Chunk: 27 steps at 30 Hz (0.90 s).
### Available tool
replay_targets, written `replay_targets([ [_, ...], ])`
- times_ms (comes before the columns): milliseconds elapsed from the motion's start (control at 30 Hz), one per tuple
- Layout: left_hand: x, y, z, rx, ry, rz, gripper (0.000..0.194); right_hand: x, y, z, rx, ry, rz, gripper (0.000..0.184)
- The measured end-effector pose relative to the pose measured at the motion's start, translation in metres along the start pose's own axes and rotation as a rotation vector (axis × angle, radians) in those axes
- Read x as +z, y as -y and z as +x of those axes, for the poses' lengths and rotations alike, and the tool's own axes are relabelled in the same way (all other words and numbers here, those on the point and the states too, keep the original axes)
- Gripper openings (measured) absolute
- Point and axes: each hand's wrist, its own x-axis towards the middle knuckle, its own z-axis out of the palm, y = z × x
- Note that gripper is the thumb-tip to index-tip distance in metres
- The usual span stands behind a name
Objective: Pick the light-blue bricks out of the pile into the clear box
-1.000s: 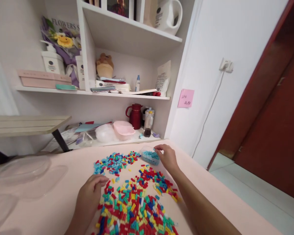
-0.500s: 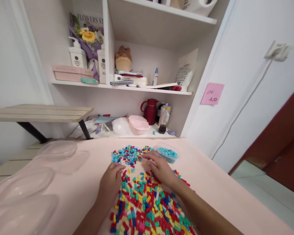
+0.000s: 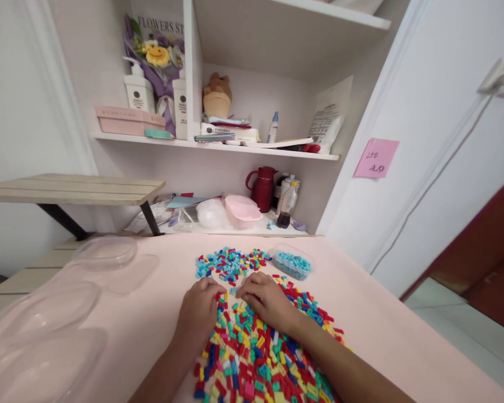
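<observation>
A large mixed pile of small toy building bricks (image 3: 260, 358) in red, yellow, green, blue and white lies on the table before me. Behind it is a smaller, mostly light-blue brick pile (image 3: 229, 262). My left hand (image 3: 200, 308) rests at the left edge of the large pile, fingers bent and drawn together. My right hand (image 3: 271, 302) is over the pile's back part, its curled fingers pointing left. A light-blue brick (image 3: 232, 290) shows in the narrow gap between both hands' fingertips. Whatever the fingertips hold, if anything, is hidden. A clear plastic container (image 3: 292, 274) of light-blue bricks stands behind my right hand.
Several clear plastic containers (image 3: 50, 313) stand along the pink tabletop's (image 3: 151, 324) left side. A small raised wooden shelf (image 3: 75, 189) is at the left. On the back ledge are a pink bowl (image 3: 242, 211), a dark red jug (image 3: 263, 190) and a bottle (image 3: 288, 207).
My right hand has drawn back from beside the light-blue pile toward my left hand. The gap between the hands has narrowed, and the right fingers are more curled. The view has shifted slightly.
</observation>
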Motion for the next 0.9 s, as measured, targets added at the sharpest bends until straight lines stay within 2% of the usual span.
replay_targets([
  [300,-0.0010,-0.0041,-0.0007,0.004,0.097,0.168,0.055,0.0064,-0.0015,0.0006,0.026,-0.052,0.013,0.024],
  [500,0.0011,-0.0017,0.0013,0.024,0.055,0.148,0.046,0.0039,-0.0023,0.0024,0.125,-0.131,0.141,0.023],
  [700,0.0018,0.0028,0.0034,0.022,0.009,0.092,0.048,0.0064,-0.0025,0.0036,0.075,-0.127,0.059,0.033],
  [800,0.0006,0.0016,0.0040,0.013,0.065,0.148,0.052,0.0078,-0.0034,0.0039,0.060,-0.118,0.016,0.031],
  [900,-0.0001,-0.0004,0.0044,0.018,0.116,0.200,0.055,0.0076,-0.0061,0.0045,0.103,-0.127,0.036,0.026],
])
